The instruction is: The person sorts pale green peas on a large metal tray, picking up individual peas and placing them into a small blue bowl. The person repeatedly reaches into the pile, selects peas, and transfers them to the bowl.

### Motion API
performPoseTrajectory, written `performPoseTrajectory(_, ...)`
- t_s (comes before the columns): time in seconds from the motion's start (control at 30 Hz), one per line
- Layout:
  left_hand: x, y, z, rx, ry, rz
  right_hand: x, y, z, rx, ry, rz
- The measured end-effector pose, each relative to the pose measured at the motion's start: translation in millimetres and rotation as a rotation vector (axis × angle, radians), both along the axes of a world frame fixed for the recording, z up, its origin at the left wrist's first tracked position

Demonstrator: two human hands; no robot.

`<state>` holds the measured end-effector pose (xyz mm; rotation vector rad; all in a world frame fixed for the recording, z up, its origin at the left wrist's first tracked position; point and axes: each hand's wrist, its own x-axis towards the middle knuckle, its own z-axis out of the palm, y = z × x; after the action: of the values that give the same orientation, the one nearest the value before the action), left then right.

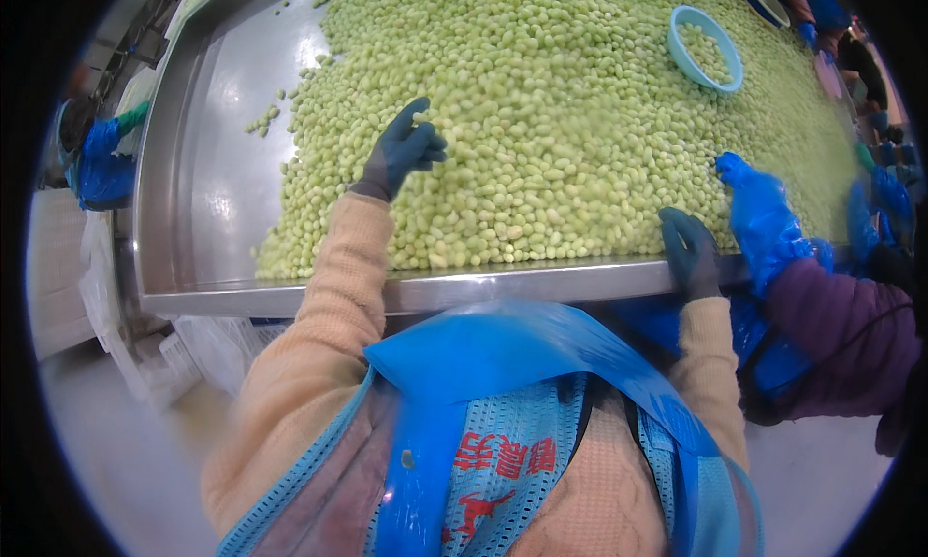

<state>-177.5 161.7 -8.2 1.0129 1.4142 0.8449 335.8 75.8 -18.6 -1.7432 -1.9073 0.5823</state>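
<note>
A thick layer of loose, oval green grapes [536,144] covers most of a stainless-steel table [225,122] with raised sides. My left hand [407,150], in a dark blue-green glove, is over the grapes left of the middle. Its index finger points out and the other fingers bend loosely, with nothing seen in them. By the table's front rim [507,285], at the right, is my right hand [689,249] in a matching glove. Its fingers are slightly bent and apart over the edge of the grapes, and no held thing shows.
A light-blue plastic bowl [705,50] holding grapes rests tilted on the pile. Close at my right, a co-worker's blue-covered arm [765,209] reaches onto the grapes. Another person [101,155] is beyond the left side. White plastic crates [217,347] stand below the table.
</note>
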Motion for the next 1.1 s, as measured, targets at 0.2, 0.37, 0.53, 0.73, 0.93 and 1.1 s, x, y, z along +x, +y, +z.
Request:
performPoseTrajectory(0.2, -1.4, -10.8, -5.6, -0.024, -0.275, 0.103, -7.2, -0.6, 13.5, -0.003, -0.120, 0.010)
performPoseTrajectory(0.37, -11.8, -12.0, 4.3, -0.164, -0.261, 0.126, -3.0, -1.5, 8.8, 0.000, -0.104, 0.008)
performPoseTrajectory(0.53, -24.8, 19.3, -11.3, -0.095, 0.042, 0.148, 0.7, 1.2, -0.7, -0.009, -0.084, 0.007)
performPoseTrajectory(0.73, -1.5, 94.9, 20.9, -0.215, 0.868, -0.450, 0.8, -0.9, 2.3, -0.043, -0.075, -0.015)
performPoseTrajectory(0.93, 25.8, 132.4, -23.2, -0.198, 1.377, -0.850, -6.7, -2.4, 11.3, -0.023, -0.084, -0.009)
performPoseTrajectory(1.1, 32.0, 136.7, -35.4, -0.172, 1.437, -0.867, -5.8, -1.9, 13.1, 0.034, -0.079, 0.019)
